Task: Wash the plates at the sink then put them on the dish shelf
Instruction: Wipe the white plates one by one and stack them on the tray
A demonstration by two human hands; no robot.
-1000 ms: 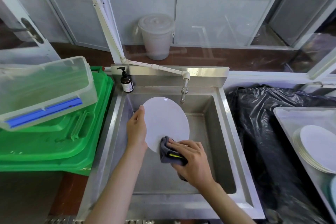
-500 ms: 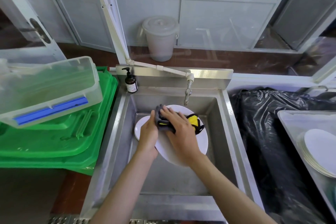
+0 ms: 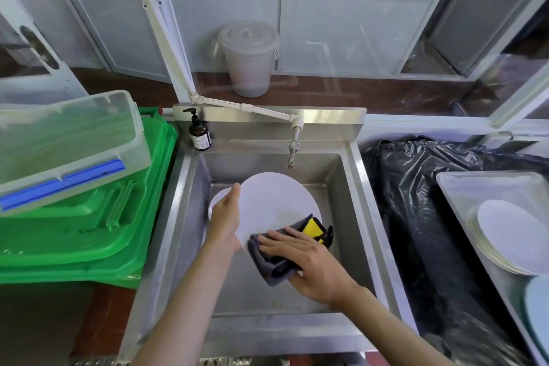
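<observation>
L hand (image 3: 225, 217) grips left edge of a white plate (image 3: 276, 205), held tilted over the steel sink (image 3: 350, 217) w/ thumb on its face. R hand (image 3: 309, 258) presses a grey/yellow cloth (image 3: 297, 244) flat on plate's lower right, fingers straight. Second white plate (image 3: 217, 199) peeks out behind L hand. Tap (image 3: 293, 150) above plate; pump soap bottle (image 3: 199, 134) at sink's back-left corner. Left: clear container (image 3: 68, 145) on green lids (image 3: 98, 226). Right: black bag (image 3: 416, 202), tray (image 3: 463, 187) w/ stacked white plates (image 3: 508, 241).

Steel sink (image 3: 361, 181), soap bottle (image 3: 199, 134) on rim, second plate (image 3: 218, 197) in basin
</observation>
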